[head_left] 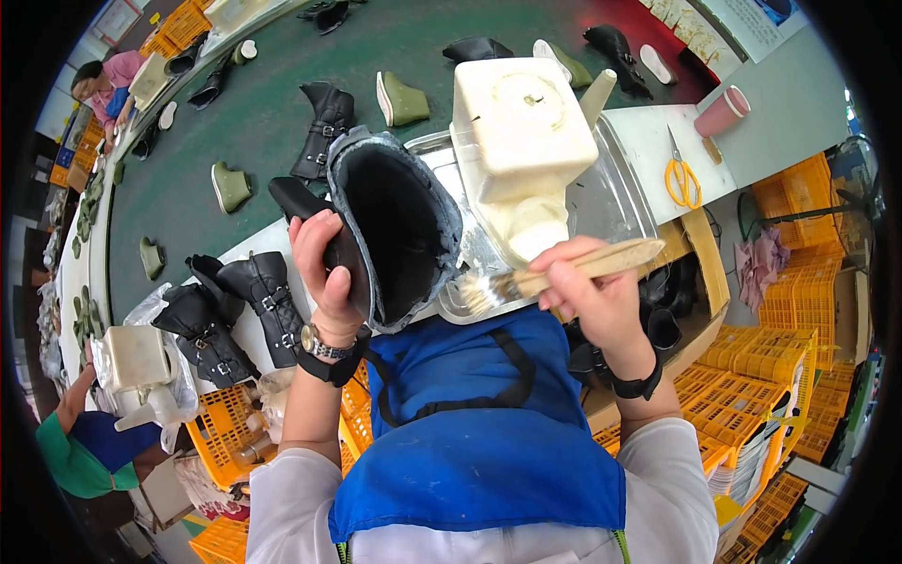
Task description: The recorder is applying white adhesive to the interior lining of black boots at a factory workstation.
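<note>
My left hand (322, 268) is closed around a black boot (406, 230), whose wide opening with a grey-edged lining faces me. In my right hand (592, 291) is a brush (601, 263) with a wooden handle, its pale bristles just right of the boot's rim. A metal tray (615, 183) lies beyond both hands. On it stands a cream-coloured plastic container (521, 122) with a rounded spout, coated in dried residue. Whether the bristles touch the tray or the boot, I cannot tell.
Several buckled black boots (268, 301) stand left of me. Green shoes (402, 100) and more black boots are spread over the green belt (272, 132). Orange-handled scissors (682, 179) and a pink cup (723, 111) lie right. Yellow crates (742, 367) are stacked at right. Two people work at left.
</note>
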Demonstrator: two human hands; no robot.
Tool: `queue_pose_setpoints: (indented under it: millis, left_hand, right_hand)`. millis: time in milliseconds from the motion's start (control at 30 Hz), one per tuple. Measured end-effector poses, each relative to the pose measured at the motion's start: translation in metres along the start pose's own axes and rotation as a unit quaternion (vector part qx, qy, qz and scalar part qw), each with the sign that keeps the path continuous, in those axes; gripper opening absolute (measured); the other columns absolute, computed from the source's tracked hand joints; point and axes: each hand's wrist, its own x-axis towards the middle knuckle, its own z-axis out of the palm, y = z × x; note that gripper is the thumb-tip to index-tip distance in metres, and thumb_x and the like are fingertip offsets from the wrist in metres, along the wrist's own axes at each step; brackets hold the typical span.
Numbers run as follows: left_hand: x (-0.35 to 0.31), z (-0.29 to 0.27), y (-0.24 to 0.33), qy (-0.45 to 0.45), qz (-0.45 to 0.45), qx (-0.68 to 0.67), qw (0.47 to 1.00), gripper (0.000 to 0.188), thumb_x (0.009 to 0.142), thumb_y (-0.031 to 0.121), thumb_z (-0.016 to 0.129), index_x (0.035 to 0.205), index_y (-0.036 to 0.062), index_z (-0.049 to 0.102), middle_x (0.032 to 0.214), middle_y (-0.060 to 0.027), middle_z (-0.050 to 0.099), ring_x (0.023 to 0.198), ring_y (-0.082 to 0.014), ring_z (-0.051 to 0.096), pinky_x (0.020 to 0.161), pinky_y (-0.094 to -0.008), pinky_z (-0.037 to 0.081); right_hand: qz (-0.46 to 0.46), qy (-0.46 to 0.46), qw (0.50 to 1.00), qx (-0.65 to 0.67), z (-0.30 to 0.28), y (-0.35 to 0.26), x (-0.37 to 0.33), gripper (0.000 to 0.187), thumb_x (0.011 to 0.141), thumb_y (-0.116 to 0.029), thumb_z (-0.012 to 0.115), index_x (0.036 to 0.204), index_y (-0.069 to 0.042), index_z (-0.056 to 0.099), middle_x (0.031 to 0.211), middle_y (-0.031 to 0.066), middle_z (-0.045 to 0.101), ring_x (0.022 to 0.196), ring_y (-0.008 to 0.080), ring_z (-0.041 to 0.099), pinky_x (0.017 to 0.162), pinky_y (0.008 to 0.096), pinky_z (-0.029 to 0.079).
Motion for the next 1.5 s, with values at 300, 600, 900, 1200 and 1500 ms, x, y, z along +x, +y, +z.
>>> queue_pose_setpoints:
  millis: [300,600,900,1200,1500]
  left_hand:
    - [0.011,0.004,0.01,-0.053,-0.034,0.031,0.998,0.029,0.085,0.027,0.049,0.113,0.0243,0.044,0.11,-0.0114,0.051,0.098,-0.0314,0.052,0.097,-0.0489,0.027]
    - [0.006,0.003,0.011,-0.129,0.04,0.092,0.987,0.056,0.068,0.004,0.067,0.115,0.0122,0.039,0.112,-0.0181,0.049,0.1,-0.0342,0.052,0.094,-0.053,0.032]
    - [0.004,0.005,0.015,-0.132,0.002,0.036,0.991,0.049,0.056,0.003,0.071,0.101,0.0141,0.054,0.11,-0.0147,0.051,0.1,-0.0317,0.052,0.094,-0.0475,0.03]
    - [0.006,-0.007,0.029,-0.159,-0.27,-0.167,0.935,0.066,0.061,-0.002,0.072,0.12,0.0016,0.043,0.114,-0.0146,0.051,0.102,-0.0266,0.051,0.093,-0.0371,0.037]
    - [-0.017,-0.032,0.029,-0.174,-0.529,-0.43,0.711,0.062,0.058,-0.001,0.074,0.115,0.0013,0.052,0.109,-0.0045,0.057,0.099,-0.0157,0.053,0.088,-0.0291,0.041]
  right_hand:
    - [-0.043,-0.058,0.997,0.022,0.033,0.01,0.007,0.008,0.083,-0.005,0.059,0.087,0.0,0.062,0.072,0.0021,0.061,0.064,0.0048,0.053,0.056,0.0203,0.042]
    - [-0.234,-0.018,0.938,-0.255,0.019,0.014,0.021,0.006,0.074,-0.001,0.064,0.08,-0.001,0.063,0.066,0.0082,0.06,0.056,0.0169,0.059,0.05,0.0257,0.045]
    - [-0.298,0.061,0.895,-0.328,0.008,0.01,0.032,0.008,0.073,0.0,0.065,0.081,-0.001,0.063,0.067,0.0082,0.06,0.054,0.0167,0.058,0.049,0.0262,0.045]
    - [-0.134,0.179,0.973,-0.049,-0.031,0.0,0.031,0.012,0.086,-0.009,0.055,0.091,0.001,0.061,0.062,0.0012,0.056,0.05,0.0042,0.047,0.046,0.0159,0.036]
    - [-0.112,0.149,0.982,0.024,-0.027,0.005,0.042,0.018,0.088,-0.014,0.052,0.089,0.002,0.061,0.058,0.0019,0.053,0.047,0.0051,0.046,0.046,0.017,0.039]
